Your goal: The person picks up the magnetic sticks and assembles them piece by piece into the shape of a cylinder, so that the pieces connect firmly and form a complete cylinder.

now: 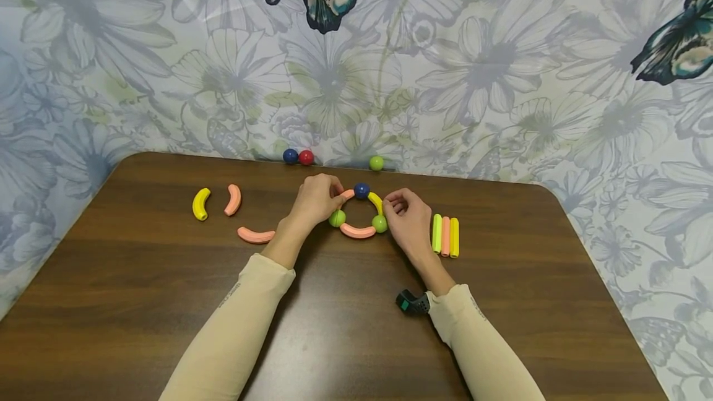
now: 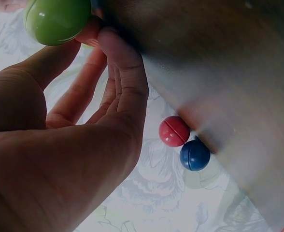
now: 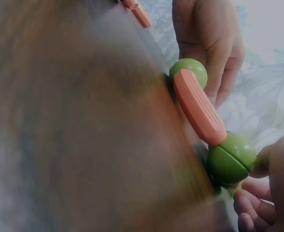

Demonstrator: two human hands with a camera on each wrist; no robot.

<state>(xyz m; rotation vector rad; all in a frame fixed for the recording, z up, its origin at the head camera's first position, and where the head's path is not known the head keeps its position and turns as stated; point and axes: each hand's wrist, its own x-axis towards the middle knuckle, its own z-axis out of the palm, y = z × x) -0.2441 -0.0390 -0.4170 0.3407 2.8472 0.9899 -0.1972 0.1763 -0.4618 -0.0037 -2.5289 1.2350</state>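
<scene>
A ring of curved pieces and balls [image 1: 359,212] sits at mid-table toward the wall, bare brown tabletop [image 1: 345,327] open in front. The left hand [image 1: 316,200] pinches its upper-left pink piece; the right hand [image 1: 406,218] curls fingers at the yellow arc. Three straight sticks [image 1: 445,236] crowd the right side. Only the left wrist view shows the red ball [image 2: 174,131] touching the blue ball [image 2: 195,154] at the far edge

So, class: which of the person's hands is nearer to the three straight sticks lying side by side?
Right. The right hand sits just beside the straight sticks, while the left hand is across the ring, farther away.
</scene>
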